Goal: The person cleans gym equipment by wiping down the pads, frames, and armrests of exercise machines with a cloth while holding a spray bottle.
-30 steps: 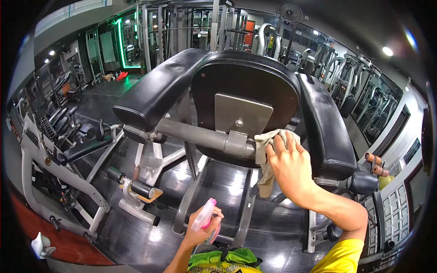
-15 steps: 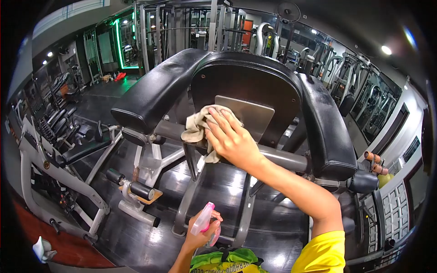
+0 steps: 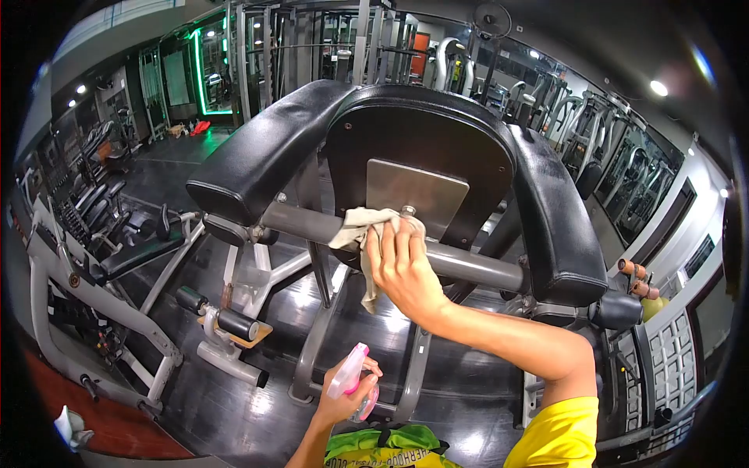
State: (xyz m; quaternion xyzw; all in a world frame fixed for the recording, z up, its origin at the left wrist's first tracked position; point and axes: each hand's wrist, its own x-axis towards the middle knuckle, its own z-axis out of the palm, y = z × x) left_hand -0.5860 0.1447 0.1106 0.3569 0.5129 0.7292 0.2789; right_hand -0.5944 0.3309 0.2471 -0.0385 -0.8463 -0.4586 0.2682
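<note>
My right hand (image 3: pixel 409 273) presses a beige cloth (image 3: pixel 363 226) against the grey crossbar (image 3: pixel 484 267) of a gym machine, just below a metal plate (image 3: pixel 417 191) on the back of its black backrest (image 3: pixel 347 156). Part of the cloth hangs down below the bar. Lower down, close to my body, my left hand (image 3: pixel 337 404) grips a spray bottle (image 3: pixel 351 370) with a clear and pink head. The bottle's lower part is mostly hidden by my fingers.
Padded black arms (image 3: pixel 273 152) flank the backrest, the right pad (image 3: pixel 558 214) reaching toward me. Below left stands a frame with foam rollers (image 3: pixel 238 324). Another machine's grey frame (image 3: pixel 117 312) is at far left. Racks and mirrors line the back.
My right hand has moved down with the cloth, from the lower left of the metal plate to the crossbar. My left hand with the spray bottle stays nearly in place.
</note>
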